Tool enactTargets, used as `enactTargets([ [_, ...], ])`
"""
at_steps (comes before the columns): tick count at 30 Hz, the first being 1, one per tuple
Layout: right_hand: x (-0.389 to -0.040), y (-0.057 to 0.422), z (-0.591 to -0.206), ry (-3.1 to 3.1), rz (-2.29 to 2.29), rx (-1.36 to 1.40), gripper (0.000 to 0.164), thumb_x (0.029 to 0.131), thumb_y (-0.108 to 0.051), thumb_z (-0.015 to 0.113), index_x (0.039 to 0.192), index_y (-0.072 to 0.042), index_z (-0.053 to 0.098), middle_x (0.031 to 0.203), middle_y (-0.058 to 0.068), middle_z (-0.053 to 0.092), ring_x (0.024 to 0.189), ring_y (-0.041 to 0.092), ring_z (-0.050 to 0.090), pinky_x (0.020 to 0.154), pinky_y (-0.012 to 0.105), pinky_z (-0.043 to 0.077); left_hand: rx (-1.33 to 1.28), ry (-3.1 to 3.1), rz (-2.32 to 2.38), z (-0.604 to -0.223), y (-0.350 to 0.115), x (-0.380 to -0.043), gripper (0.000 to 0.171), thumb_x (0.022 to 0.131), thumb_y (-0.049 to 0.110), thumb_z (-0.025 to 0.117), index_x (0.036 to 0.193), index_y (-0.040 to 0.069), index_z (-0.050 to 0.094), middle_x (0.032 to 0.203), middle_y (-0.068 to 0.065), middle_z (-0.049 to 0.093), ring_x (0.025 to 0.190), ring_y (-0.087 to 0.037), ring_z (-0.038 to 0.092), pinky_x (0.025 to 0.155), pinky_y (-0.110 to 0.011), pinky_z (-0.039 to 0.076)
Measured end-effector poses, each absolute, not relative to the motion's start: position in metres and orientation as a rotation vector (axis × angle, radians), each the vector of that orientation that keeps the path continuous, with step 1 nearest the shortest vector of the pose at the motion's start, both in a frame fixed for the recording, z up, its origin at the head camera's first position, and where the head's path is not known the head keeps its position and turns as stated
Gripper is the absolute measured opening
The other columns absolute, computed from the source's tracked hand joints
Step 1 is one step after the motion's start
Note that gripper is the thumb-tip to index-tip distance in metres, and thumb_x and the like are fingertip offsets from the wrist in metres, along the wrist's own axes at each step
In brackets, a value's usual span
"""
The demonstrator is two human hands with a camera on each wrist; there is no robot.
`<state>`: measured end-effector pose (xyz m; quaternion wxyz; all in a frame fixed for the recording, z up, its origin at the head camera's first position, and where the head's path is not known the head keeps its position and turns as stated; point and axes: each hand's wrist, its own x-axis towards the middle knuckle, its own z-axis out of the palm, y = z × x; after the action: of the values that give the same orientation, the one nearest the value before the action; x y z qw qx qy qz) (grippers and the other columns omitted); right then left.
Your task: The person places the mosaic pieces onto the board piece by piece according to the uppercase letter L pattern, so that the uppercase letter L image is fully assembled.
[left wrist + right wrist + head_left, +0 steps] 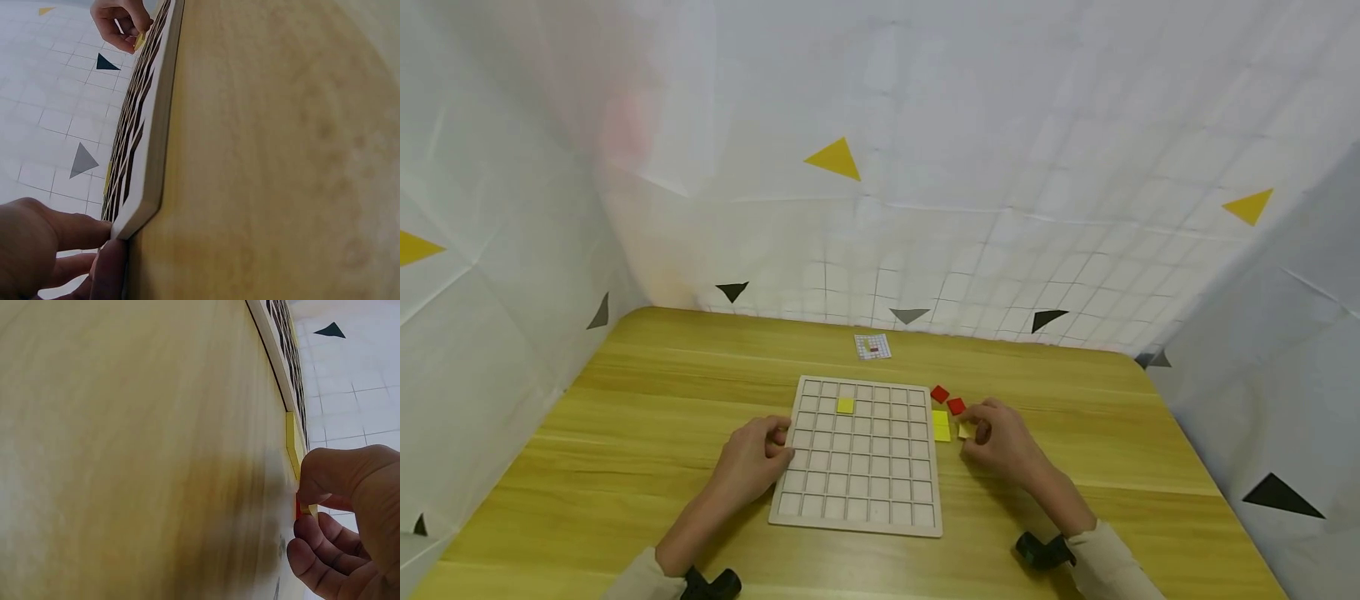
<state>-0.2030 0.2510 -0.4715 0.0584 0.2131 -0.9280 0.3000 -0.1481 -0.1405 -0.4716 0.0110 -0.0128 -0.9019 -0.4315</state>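
A pale wooden board with a grid of square recesses (859, 485) lies on the table, one yellow tile (846, 406) in its upper part. My left hand (750, 457) grips the board's left edge; in the left wrist view the thumb (84, 231) is on top and fingers are at the side. To the right of the board, my right hand (1006, 446) pinches a small yellow tile (964, 431) between thumb and fingertips, partly hidden by them. Yellow tiles (941, 426) lie against the board's right edge. Two red tiles (939, 394) lie just beyond the right fingertips.
A small printed card with a coloured grid pattern (872, 347) lies behind the board near the table's back edge. White sheeting (925, 250) with triangle marks surrounds the wooden table (647, 400) at the back and sides.
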Motion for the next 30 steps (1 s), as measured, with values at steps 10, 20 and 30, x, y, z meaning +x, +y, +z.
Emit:
enactTargets([
  [10, -0.200, 0.248, -0.464, -2.801, 0.892, 0.671, 0.031, 0.072, 0.007, 0.073, 0.100, -0.005, 0.074, 0.087, 0.001, 0.056, 0.068, 0.016, 0.052, 0.059, 0.026, 0.045, -0.030, -2.811, -1.337, -0.472, -0.142, -0.145, 0.041, 0.084, 0.005, 0.075, 0.123, -0.003, 0.065, 0.095, -0.004, 0.061, 0.081, -0.014, 0.062, 0.070, -0.031, 0.052],
  [20, -0.201, 0.246, -0.459, -2.774, 0.894, 0.727, 0.030, 0.073, 0.007, 0.072, 0.101, -0.005, 0.073, 0.089, 0.001, 0.056, 0.070, 0.016, 0.055, 0.060, 0.027, 0.048, -0.034, -2.801, -1.326, -0.471, -0.143, -0.146, 0.039, 0.084, 0.005, 0.075, 0.122, -0.003, 0.066, 0.094, -0.004, 0.061, 0.081, -0.014, 0.062, 0.070, -0.031, 0.053],
  [30, -0.202, 0.241, -0.453, -2.771, 0.880, 0.754, 0.031, 0.073, 0.006, 0.072, 0.103, -0.004, 0.074, 0.091, 0.002, 0.057, 0.068, 0.014, 0.054, 0.058, 0.026, 0.047, -0.040, -2.807, -1.356, -0.469, -0.140, -0.147, 0.040, 0.085, 0.004, 0.075, 0.123, -0.003, 0.066, 0.095, -0.005, 0.062, 0.081, -0.014, 0.063, 0.071, -0.033, 0.053],
])
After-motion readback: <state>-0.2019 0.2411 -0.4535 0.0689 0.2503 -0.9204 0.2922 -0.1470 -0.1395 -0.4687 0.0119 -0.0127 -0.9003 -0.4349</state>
